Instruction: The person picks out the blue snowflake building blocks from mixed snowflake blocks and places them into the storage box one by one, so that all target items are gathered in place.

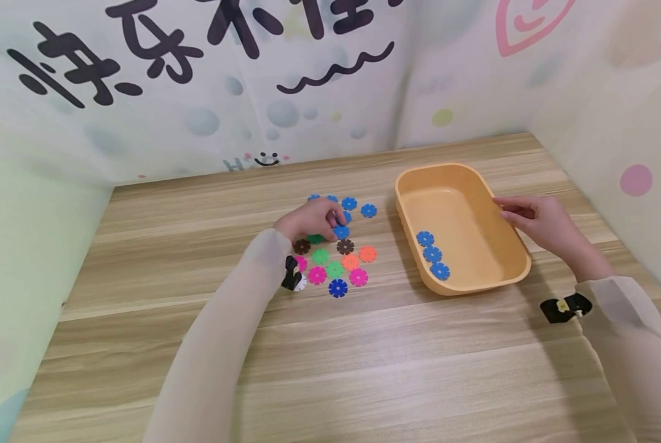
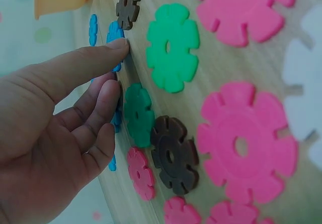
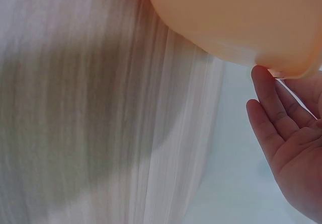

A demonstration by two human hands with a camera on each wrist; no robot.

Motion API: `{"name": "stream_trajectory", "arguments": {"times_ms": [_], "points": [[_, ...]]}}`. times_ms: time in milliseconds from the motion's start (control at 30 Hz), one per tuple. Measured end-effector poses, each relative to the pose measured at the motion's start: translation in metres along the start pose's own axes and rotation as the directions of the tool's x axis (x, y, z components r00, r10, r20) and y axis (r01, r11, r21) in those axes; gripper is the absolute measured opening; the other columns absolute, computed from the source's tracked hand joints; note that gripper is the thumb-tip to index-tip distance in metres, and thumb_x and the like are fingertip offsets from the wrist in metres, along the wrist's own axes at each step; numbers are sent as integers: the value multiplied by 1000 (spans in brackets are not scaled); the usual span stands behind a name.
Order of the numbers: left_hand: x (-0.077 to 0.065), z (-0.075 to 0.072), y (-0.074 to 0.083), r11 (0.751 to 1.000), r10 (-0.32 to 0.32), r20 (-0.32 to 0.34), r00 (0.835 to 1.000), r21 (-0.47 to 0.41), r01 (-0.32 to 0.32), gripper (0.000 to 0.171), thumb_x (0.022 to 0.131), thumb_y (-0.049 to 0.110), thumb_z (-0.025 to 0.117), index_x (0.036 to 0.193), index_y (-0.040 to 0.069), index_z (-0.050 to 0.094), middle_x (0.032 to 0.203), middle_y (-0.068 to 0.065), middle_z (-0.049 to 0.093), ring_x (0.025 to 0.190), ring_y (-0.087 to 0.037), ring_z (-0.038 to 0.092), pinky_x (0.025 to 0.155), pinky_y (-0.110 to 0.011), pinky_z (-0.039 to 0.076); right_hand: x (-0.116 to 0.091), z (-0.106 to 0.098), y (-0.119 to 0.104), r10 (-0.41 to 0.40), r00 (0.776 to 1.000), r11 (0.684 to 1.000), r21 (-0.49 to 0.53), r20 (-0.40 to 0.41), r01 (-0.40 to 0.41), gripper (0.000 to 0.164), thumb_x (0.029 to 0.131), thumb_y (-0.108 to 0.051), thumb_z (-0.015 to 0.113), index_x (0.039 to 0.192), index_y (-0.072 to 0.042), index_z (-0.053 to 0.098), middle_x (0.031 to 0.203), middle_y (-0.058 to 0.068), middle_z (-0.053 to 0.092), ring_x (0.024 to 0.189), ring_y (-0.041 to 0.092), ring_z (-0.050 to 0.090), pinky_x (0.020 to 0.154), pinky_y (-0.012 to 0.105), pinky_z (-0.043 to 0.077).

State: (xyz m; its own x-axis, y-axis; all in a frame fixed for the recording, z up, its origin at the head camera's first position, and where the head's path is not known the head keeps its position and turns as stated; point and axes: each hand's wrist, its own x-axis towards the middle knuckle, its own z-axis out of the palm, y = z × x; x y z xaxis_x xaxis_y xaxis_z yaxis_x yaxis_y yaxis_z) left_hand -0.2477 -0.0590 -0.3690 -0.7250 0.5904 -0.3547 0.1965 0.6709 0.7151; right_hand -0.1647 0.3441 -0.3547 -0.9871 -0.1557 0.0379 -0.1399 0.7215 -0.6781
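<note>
At a cluster of flat, notched snowflake discs, my left hand (image 1: 312, 219) pinches at a blue snowflake disc (image 1: 341, 232) with thumb and index finger. In the left wrist view, the thumb (image 2: 95, 58) covers part of that blue disc (image 2: 115, 31), and the other fingers are curled. My right hand (image 1: 540, 223) grips the far-right rim of an orange plastic basin (image 1: 463, 231). Fingertips (image 3: 262, 75) touch the basin's outer side in the right wrist view. Inside the basin, three blue discs (image 1: 432, 254) lie in a row along its left wall.
Around the left hand lie more blue discs (image 1: 369, 210), with green (image 1: 334, 269), pink (image 1: 358, 277), orange (image 1: 368, 253), brown (image 1: 345, 247), white (image 1: 300, 282) and dark blue (image 1: 338, 288) ones. The wooden table (image 1: 363, 369) meets a printed wall sheet (image 1: 330, 123) at the back.
</note>
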Motion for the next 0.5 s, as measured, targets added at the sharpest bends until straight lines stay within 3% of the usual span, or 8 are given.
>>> {"name": "stream_trajectory", "arguments": {"times_ms": [500], "points": [[7, -2, 1, 998, -12, 20, 1000, 61, 10, 31, 73, -5, 72, 101, 1, 60, 90, -9, 53, 81, -18, 47, 72, -26, 43, 0, 0, 0, 6, 1000, 1000, -6, 0, -6, 33, 91, -6, 54, 120, 9, 54, 117, 31, 53, 80, -16, 51, 63, 7, 44]]}}
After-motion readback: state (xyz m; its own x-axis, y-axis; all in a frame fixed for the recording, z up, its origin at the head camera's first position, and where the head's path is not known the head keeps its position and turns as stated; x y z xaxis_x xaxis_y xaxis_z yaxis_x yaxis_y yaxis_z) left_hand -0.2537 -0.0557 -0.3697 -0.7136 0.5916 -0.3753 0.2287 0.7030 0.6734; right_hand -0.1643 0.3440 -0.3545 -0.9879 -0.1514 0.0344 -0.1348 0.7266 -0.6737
